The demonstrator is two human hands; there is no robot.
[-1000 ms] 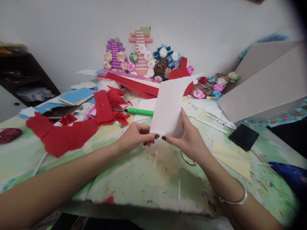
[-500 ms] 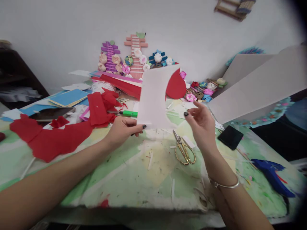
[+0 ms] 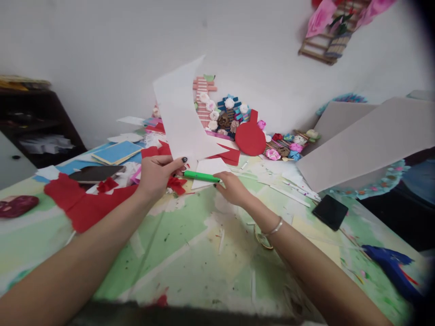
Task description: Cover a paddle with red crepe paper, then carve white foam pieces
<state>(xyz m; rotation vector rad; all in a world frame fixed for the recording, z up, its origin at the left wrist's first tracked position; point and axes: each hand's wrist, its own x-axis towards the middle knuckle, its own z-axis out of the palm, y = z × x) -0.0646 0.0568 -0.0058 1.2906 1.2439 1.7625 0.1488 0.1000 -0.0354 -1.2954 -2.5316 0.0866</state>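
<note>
My left hand (image 3: 154,176) is closed on the lower edge of a white sheet of paper (image 3: 180,113), thumb in front. The sheet stands up from the table and has a deep curved cut-out along its right side. My right hand (image 3: 233,188) pinches the right end of a slim green-handled tool (image 3: 202,176), which lies level just under the sheet. Its left end is hidden by my left hand, so I cannot tell its exact kind. Below my right wrist a gold scissors handle (image 3: 264,240) peeks out, the rest covered by my forearm.
Red cut pieces (image 3: 98,208) lie at left, near blue sheets (image 3: 117,151). A round red piece with a tab (image 3: 250,138) is at the back by paper-flower crafts (image 3: 207,106). At right are a dark phone-like slab (image 3: 330,212), a blue glue gun (image 3: 390,271) and large grey boards (image 3: 367,140).
My left hand has moved left and up with the white sheet, now tilted. My right hand has gone from open beside the sheet to pinching the green-handled tool. The head view has shifted.
</note>
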